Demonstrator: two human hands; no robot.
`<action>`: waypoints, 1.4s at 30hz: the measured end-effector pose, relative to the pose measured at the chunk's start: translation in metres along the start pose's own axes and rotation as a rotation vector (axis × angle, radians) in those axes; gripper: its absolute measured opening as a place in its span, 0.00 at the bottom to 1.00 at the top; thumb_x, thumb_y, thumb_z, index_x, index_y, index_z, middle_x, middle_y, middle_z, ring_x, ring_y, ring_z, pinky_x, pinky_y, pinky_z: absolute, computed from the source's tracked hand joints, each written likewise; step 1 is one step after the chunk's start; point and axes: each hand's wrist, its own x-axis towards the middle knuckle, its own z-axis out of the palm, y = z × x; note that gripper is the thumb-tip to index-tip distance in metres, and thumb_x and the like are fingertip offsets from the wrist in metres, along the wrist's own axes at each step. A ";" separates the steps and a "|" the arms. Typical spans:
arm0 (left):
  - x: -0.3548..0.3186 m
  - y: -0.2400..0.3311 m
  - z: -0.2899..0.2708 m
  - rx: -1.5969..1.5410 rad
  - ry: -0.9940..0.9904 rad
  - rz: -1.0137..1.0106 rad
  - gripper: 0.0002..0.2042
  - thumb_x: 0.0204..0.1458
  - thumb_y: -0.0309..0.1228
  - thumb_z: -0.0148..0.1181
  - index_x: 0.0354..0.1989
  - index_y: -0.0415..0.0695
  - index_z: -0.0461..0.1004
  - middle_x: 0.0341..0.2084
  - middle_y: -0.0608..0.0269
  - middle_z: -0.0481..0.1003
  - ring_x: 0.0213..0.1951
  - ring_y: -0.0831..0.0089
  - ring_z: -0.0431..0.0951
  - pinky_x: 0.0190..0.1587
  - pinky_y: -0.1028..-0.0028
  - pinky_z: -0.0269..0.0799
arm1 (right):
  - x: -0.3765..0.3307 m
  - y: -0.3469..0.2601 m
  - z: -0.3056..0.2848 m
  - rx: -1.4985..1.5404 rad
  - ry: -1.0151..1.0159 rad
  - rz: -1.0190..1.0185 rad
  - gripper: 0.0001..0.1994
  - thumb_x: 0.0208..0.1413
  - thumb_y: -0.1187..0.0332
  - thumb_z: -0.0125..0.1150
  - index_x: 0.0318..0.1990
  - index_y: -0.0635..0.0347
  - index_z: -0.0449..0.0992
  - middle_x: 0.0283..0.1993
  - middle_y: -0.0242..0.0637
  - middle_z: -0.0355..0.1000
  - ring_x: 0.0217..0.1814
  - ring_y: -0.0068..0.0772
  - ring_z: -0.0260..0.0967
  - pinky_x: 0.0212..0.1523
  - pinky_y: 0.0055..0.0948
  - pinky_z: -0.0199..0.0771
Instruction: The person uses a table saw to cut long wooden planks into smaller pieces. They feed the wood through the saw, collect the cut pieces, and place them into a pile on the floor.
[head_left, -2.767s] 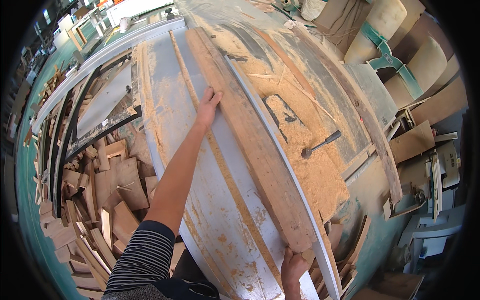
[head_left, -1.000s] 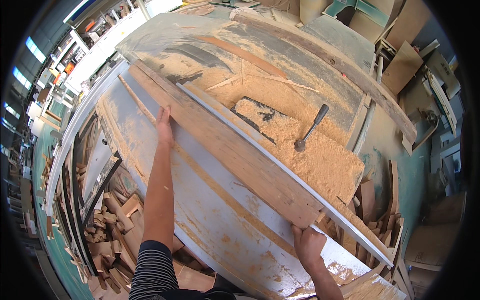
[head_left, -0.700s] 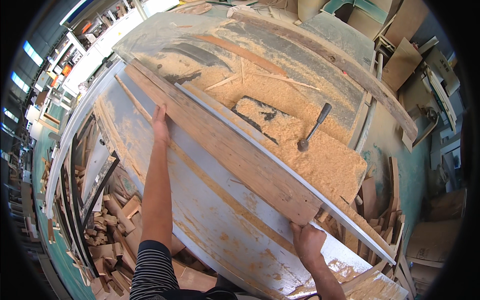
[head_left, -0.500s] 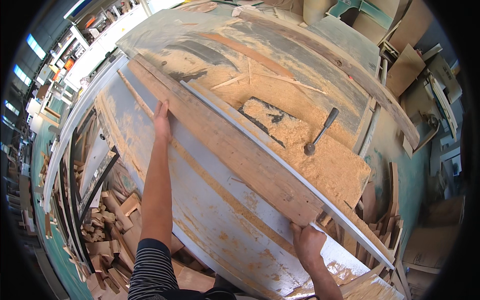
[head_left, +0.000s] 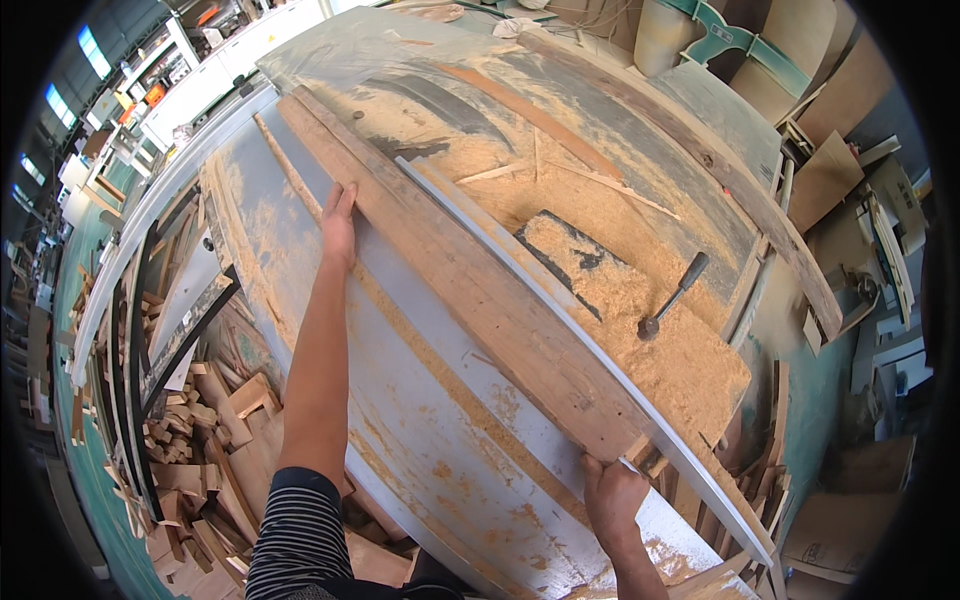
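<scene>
On the sawdusty table (head_left: 430, 430) sits a long, chunky brown board (head_left: 465, 280), kinda dark-specked. Left hand (head_left: 341, 225): fingers stretched out on its edge; right hand (head_left: 612, 495): fingers curled at its near end, can't say if gripping.

On my feed I see a short dark left sleeve (head_left: 290, 538) — thin pale stripes, plain dark cuff (head_left: 306, 482) — and, lower, possibly dark trousers (head_left: 432, 573).

Your metal table (head_left: 410, 420) carries a long wooden board (head_left: 465, 290) beside a pale metal rail (head_left: 705, 490); beyond that rail, sawdust (head_left: 680, 370) lies heaped before you, with a rough beam (head_left: 700, 155) farther over.
</scene>
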 end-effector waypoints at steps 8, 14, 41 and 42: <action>0.002 0.026 0.011 0.027 -0.062 -0.012 0.38 0.62 0.42 0.59 0.72 0.27 0.53 0.70 0.46 0.60 0.71 0.61 0.58 0.73 0.68 0.49 | 0.009 -0.013 0.005 -0.016 -0.035 0.031 0.15 0.50 0.61 0.73 0.26 0.66 0.81 0.24 0.47 0.77 0.24 0.52 0.75 0.26 0.44 0.73; 0.021 0.022 -0.005 0.076 0.103 -0.020 0.39 0.62 0.44 0.59 0.72 0.28 0.53 0.69 0.47 0.61 0.70 0.60 0.61 0.72 0.68 0.50 | 0.020 -0.029 0.008 -0.027 -0.033 0.019 0.15 0.50 0.62 0.72 0.23 0.66 0.81 0.23 0.47 0.76 0.23 0.51 0.75 0.26 0.43 0.74; 0.087 0.011 -0.045 0.098 0.032 -0.005 0.41 0.61 0.46 0.60 0.73 0.31 0.52 0.70 0.46 0.60 0.71 0.57 0.59 0.73 0.64 0.48 | 0.056 -0.070 0.029 0.023 0.016 -0.043 0.16 0.55 0.62 0.69 0.25 0.69 0.80 0.21 0.51 0.74 0.22 0.53 0.75 0.26 0.43 0.73; 0.086 0.013 -0.043 0.092 0.031 -0.001 0.40 0.61 0.46 0.60 0.73 0.31 0.53 0.69 0.47 0.62 0.70 0.58 0.60 0.73 0.65 0.49 | 0.057 -0.071 0.030 0.020 0.023 -0.049 0.16 0.55 0.62 0.69 0.24 0.69 0.80 0.20 0.51 0.74 0.21 0.53 0.74 0.26 0.43 0.73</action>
